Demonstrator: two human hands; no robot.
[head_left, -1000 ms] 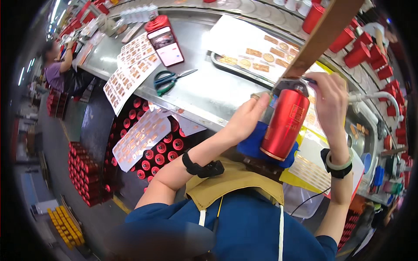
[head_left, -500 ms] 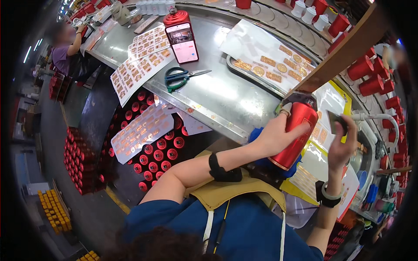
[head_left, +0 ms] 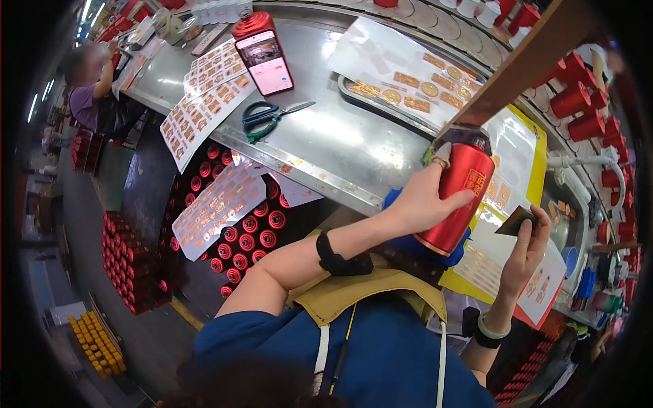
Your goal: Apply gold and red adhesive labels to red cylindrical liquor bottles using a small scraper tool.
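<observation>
My left hand point(head_left: 420, 202) is wrapped round a shiny red metallic bottle point(head_left: 454, 224), its thumb lying across the side. The bottle is tilted, its dark neck away from me, and a gold square decal point(head_left: 474, 179) shows on its side. Under the bottle is blue cloth point(head_left: 392, 198). To the right of the bottle, my right hand point(head_left: 524, 255) pinches a thin, dark, flat square piece point(head_left: 515, 222) between thumb and fingers, apart from the bottle. Beneath it, sheets of gold decals point(head_left: 479, 270) lie over a yellow-edged mat point(head_left: 535, 166).
Green-handled scissors point(head_left: 261, 122), decal sheets point(head_left: 207, 112) and a phone point(head_left: 265, 64) leaning on a red bottle lie on the metal table point(head_left: 326, 160). A wooden post point(head_left: 507, 71) rises beyond my left hand. Several red bottles point(head_left: 239, 245) stand below; a conveyor point(head_left: 435, 27) runs behind.
The bottle has turned in my left hand, so its gold decal now faces up plainly. My right hand has lowered slightly, and the dark square's flat face shows more.
</observation>
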